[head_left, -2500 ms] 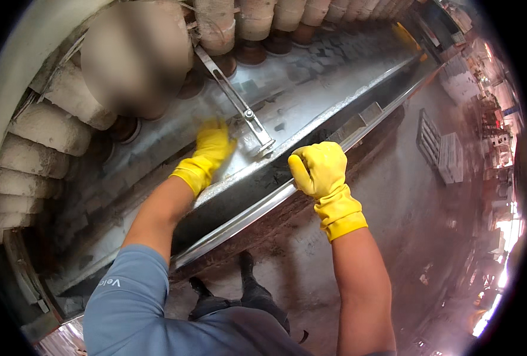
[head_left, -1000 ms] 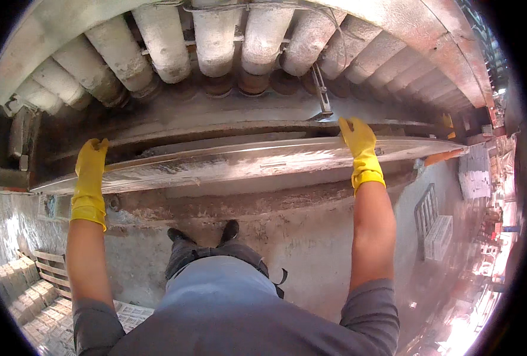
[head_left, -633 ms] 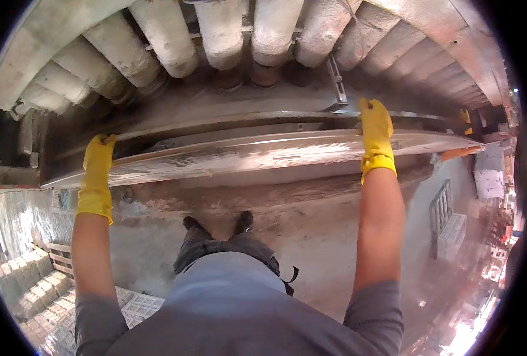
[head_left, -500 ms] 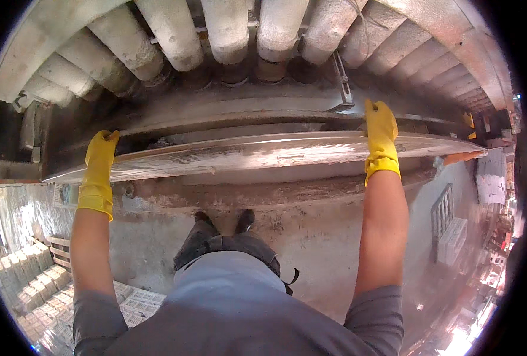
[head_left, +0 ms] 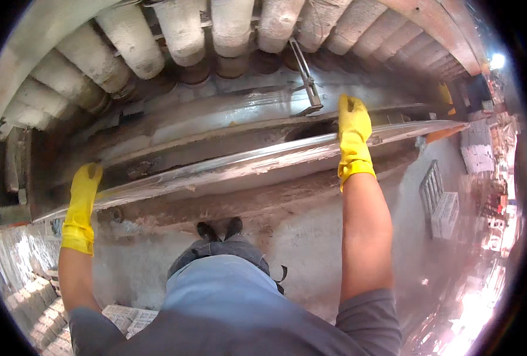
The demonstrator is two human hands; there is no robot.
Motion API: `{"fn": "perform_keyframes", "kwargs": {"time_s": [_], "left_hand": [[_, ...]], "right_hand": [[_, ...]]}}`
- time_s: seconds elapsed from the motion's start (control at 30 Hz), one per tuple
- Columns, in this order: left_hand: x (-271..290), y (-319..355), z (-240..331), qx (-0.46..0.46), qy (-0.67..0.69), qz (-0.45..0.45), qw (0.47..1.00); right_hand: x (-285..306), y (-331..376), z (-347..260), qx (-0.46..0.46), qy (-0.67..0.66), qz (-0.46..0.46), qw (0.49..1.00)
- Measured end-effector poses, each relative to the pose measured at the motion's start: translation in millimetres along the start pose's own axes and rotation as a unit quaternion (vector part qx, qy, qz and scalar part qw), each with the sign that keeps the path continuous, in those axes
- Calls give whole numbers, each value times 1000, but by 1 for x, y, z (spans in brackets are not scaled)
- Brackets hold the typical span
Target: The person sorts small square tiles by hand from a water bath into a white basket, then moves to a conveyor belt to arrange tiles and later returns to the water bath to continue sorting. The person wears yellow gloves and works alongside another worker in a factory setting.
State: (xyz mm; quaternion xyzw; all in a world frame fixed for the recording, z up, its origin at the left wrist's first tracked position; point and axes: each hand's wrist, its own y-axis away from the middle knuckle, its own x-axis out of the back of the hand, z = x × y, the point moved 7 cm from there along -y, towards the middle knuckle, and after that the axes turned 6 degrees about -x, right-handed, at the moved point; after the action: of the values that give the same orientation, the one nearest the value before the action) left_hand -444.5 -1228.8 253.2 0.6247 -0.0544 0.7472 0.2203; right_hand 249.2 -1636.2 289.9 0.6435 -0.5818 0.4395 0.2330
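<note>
Fingers (head_left: pixel 344 104) of your yellow-gloved right hand (head_left: pixel 355 124) were curled in just beyond the upper edge of a long metal panel (head_left: pixel 263 159), right of the frame's centre. Your left hand (head_left: pixel 83 193), gloved alike, was bent over the same edge near the panel's left end; whether either one was clenched on the metal could not be told. That panel slanted across the middle of the frame, from lower at the left to higher at the right. Behind it you had a wet grey surface (head_left: pixel 228 107), with a slotted metal bar (head_left: pixel 306 77) reaching down toward it, near your right hand. Thick pale cylinders (head_left: pixel 232 29) lined the top of the frame. Your dark boots (head_left: pixel 233 228) stood below the panel, and a white block (head_left: pixel 445 215) sat on the floor (head_left: pixel 317 249) at the right.
</note>
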Motion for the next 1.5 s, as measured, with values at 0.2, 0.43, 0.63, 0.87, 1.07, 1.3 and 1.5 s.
{"fn": "perform_keyframes", "kwargs": {"time_s": [0.2, 0.43, 0.63, 0.87, 1.07, 1.3, 1.5], "left_hand": [[6, -3, 73, -191, -18, 37, 981], [-45, -45, 264, -470, 15, 58, 881], [-118, -98, 436, -508, 0, -52, 860], [-200, -171, 562, -481, -36, -12, 876], [-244, -236, 611, -436, -79, 66, 894], [-246, -253, 636, -437, -46, -31, 898], [-261, -259, 621, -529, -147, 20, 835]], "right_hand": [[4, 3, 3, -33, 3, -9, 999], [-5, 1, 13, -46, -18, -25, 998], [1, 4, 0, -35, -9, -21, 999], [3, 8, -1, -18, -37, 10, 999], [6, 8, -5, -5, -61, 6, 998], [9, -10, 22, -5, -63, 16, 998], [9, -12, 14, -3, -54, -3, 999]]}}
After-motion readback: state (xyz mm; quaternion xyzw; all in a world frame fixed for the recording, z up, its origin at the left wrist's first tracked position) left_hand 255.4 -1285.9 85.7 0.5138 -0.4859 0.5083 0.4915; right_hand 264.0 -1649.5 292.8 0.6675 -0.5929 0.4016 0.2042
